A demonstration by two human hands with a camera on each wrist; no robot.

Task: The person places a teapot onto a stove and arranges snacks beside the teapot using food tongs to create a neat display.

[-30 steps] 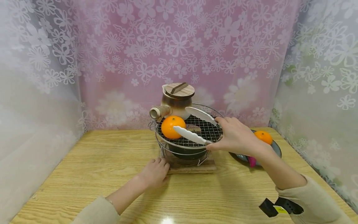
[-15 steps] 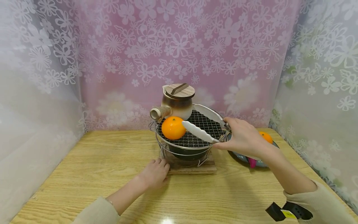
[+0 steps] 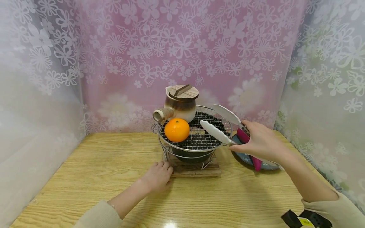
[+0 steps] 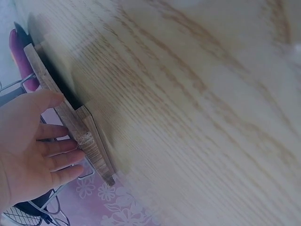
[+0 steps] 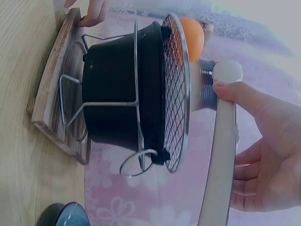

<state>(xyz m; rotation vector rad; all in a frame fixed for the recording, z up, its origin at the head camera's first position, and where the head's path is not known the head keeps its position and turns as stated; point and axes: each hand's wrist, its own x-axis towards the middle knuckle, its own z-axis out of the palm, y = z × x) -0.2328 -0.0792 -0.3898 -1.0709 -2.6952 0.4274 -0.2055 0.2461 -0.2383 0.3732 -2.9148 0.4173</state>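
In the head view my left hand (image 3: 159, 175) holds the front left corner of a wooden board (image 3: 196, 173), thumb and fingers at its edge. My right hand (image 3: 263, 141) grips a pair of tongs (image 3: 215, 131) with pale scalloped tips. The tongs stand spread, nothing between their tips, over the right side of a round wire grill (image 3: 196, 144). A whole orange (image 3: 176, 130) sits at the front left of the grill, left of the tongs. Behind it stands a brown and cream teapot (image 3: 182, 109) with a wooden lid and a side handle.
A black stove bowl (image 5: 115, 89) in a wire stand carries the grill, on the board. To the right, partly behind my right hand, lies a dark plate (image 3: 241, 157) with a long magenta piece (image 3: 257, 164) on it. Flowered curtains (image 3: 185, 57) surround the wooden table (image 3: 114, 152).
My right hand has moved right with the tongs, away from the orange on the grill. It now covers the second orange on the plate. My left hand has stayed in place.
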